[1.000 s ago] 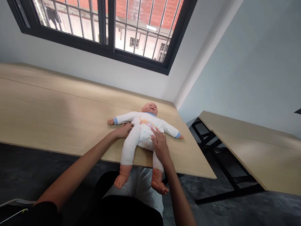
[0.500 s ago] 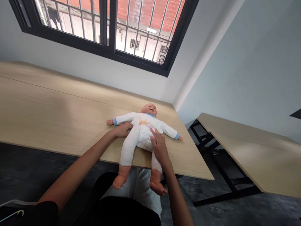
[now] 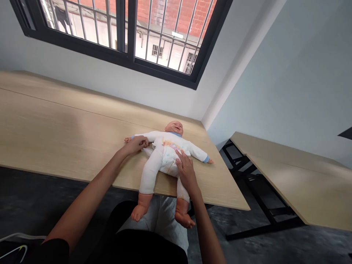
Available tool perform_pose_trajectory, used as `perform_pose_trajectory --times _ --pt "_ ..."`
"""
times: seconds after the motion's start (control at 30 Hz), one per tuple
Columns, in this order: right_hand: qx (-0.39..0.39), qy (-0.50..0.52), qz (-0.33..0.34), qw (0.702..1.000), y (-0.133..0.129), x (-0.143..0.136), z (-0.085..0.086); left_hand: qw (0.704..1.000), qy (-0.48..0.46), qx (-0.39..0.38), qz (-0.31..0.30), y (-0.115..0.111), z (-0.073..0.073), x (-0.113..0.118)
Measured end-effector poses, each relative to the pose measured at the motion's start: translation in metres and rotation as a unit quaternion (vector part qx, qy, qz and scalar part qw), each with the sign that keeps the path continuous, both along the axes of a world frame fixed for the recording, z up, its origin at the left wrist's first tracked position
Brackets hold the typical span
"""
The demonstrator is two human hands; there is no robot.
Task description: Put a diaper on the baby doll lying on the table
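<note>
Smooth-headed doll (image 3: 160, 138) in white cloth, on its back on a wood-grain table (image 3: 96, 139), left hand (image 3: 136, 144) curled, pinching a thin whitish flap (image 3: 147, 150), right hand (image 3: 186, 168) open, flat on the printed diaper (image 3: 168, 163).

1 L arm (image 3: 93, 196), forearm bare, reaching fwd; L hand (image 3: 137, 143) beside waist of doll (image 3: 169, 146), fingers curled, tips bunched, grip unclear fr. here. 1 R arm (image 3: 207, 223), bare, fwd; R hand (image 3: 186, 168) on doll's lower torso, palm dn., fingers extended.
</note>
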State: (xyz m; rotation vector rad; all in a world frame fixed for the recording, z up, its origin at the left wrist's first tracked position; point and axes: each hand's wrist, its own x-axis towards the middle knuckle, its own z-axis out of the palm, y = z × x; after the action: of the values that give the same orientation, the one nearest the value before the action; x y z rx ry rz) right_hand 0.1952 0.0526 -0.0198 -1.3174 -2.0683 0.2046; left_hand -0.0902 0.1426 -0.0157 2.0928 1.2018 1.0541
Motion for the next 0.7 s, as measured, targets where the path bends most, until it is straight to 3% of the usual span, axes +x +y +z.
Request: perform_pose_trajectory --times 0.2,0.43,0.53,0.7 --pt "-0.006 0.008 -0.004 1.000 0.000 -0.001 0.000 0.988 -0.095 0.046 0.110 -0.001 0.006 -0.002" --pt "-0.003 0.000 -0.005 1.000 0.001 0.000 0.000 0.979 -0.164 0.044 0.115 -0.008 0.016 0.001" --pt "-0.006 -0.004 -0.004 1.000 0.001 0.000 -0.001 0.986 -0.140 0.024 0.087 -0.012 0.020 -0.002" --pt "0.001 -0.007 -0.005 1.000 0.001 0.000 -0.001 0.995 -0.021 -0.058 -0.072 -0.018 0.017 -0.004"
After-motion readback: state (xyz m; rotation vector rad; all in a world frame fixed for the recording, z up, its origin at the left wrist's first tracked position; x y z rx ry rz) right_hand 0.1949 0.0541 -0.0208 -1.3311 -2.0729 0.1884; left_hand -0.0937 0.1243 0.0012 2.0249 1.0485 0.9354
